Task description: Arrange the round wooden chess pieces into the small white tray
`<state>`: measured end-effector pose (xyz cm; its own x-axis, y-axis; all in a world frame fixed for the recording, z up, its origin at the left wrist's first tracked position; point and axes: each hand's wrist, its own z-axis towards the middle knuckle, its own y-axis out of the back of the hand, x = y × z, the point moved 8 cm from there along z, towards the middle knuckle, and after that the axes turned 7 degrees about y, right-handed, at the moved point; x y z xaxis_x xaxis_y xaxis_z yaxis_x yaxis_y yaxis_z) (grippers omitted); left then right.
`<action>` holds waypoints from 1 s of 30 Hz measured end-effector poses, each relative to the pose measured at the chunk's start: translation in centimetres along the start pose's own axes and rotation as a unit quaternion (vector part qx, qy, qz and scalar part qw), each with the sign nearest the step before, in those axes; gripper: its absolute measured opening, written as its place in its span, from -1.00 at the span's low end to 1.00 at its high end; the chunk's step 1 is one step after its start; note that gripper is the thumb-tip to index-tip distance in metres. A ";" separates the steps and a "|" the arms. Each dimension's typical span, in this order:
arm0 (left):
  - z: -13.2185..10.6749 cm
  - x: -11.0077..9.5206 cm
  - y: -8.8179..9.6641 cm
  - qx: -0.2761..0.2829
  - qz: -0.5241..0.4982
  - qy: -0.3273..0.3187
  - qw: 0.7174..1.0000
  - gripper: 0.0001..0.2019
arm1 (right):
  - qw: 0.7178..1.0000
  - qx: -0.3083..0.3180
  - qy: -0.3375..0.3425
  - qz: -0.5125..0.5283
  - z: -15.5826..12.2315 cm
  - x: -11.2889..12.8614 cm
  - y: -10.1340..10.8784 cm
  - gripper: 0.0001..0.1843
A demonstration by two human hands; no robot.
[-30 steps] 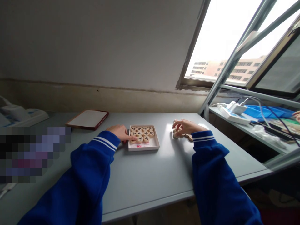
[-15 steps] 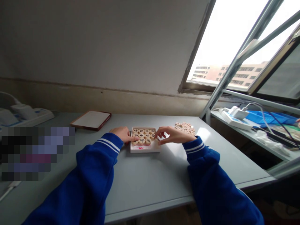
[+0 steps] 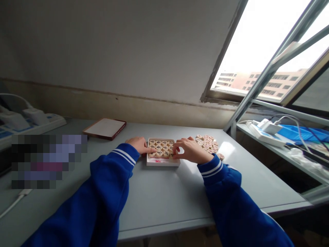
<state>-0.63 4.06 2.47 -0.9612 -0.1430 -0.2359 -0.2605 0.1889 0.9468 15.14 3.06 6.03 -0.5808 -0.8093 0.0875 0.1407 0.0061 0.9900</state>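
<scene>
A shallow white box [image 3: 162, 164] lies on the grey table, holding rows of round wooden Chinese chess pieces [image 3: 159, 153] with black characters. My left hand [image 3: 138, 145] grips the box's left side, its thumb lying over the pieces at that edge; its other fingers are mostly hidden. At the box's front right corner, my right hand [image 3: 189, 150] has thumb and forefinger pinched on a Chinese chess piece [image 3: 172, 155], which is partly covered by the fingertips and sits at the end of the front row.
Loose chess pieces with reddish characters [image 3: 207, 142] are clustered right of the box. A dark red box lid [image 3: 105, 128] lies upturned at the back left. Power strips [image 3: 48, 124] stand far left and on the right shelf [image 3: 273, 139]. A metal post [image 3: 233, 125] rises behind the table's right corner.
My right hand has come down and its fingers have closed at the box's front right corner, where a piece now shows. My left hand stays on the box. The view has shifted slightly.
</scene>
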 end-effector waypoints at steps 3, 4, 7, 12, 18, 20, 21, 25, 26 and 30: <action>0.1 -0.2 -0.1 0.005 -0.027 -0.022 0.999 -0.49 | 1.000 0.006 0.007 0.008 -0.1 -0.4 0.2 -0.86; 0.2 -0.2 -0.2 0.010 -0.038 -0.029 0.999 -0.49 | 1.000 0.005 0.006 0.013 -0.3 -0.8 0.4 -0.87; 0.3 0.0 -0.5 0.034 -0.055 -0.036 0.997 -0.51 | 0.999 -0.021 -0.045 -0.008 -1.4 -3.5 1.7 -0.89; 0.5 0.0 -0.6 0.035 -0.059 -0.020 0.997 -0.52 | 0.954 -0.014 -0.276 -0.120 -5.6 -10.3 3.3 -0.85; 0.4 0.2 0.2 -0.044 -0.034 0.028 0.998 -0.58 | 0.953 0.038 -0.288 -0.089 -6.4 -11.3 1.8 -0.80; 0.3 0.3 0.3 -0.068 -0.025 0.046 0.996 -0.60 | 0.958 0.027 -0.269 -0.095 -5.9 -10.8 1.8 -0.81; 0.3 0.4 0.4 -0.080 -0.023 0.055 0.995 -0.60 | 0.959 0.027 -0.263 -0.099 -5.7 -10.6 1.8 -0.82; 0.2 0.6 0.4 -0.129 -0.015 0.083 0.988 -0.57 | 0.954 0.041 -0.275 -0.113 -5.6 -10.6 1.5 -0.87; 0.3 0.6 0.4 -0.137 -0.014 0.084 0.987 -0.56 | 0.954 0.041 -0.276 -0.113 -5.6 -10.7 1.5 -0.88; 0.5 0.4 0.3 -0.144 -0.023 0.069 0.987 -0.49 | 0.961 0.024 -0.256 -0.096 -5.5 -10.8 1.4 -0.86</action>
<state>-1.15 4.50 2.51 -0.9221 -0.2805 -0.2667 -0.2477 -0.1019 0.9635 26.00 8.56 5.92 -0.9129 -0.4025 -0.0675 -0.0393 -0.0778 0.9962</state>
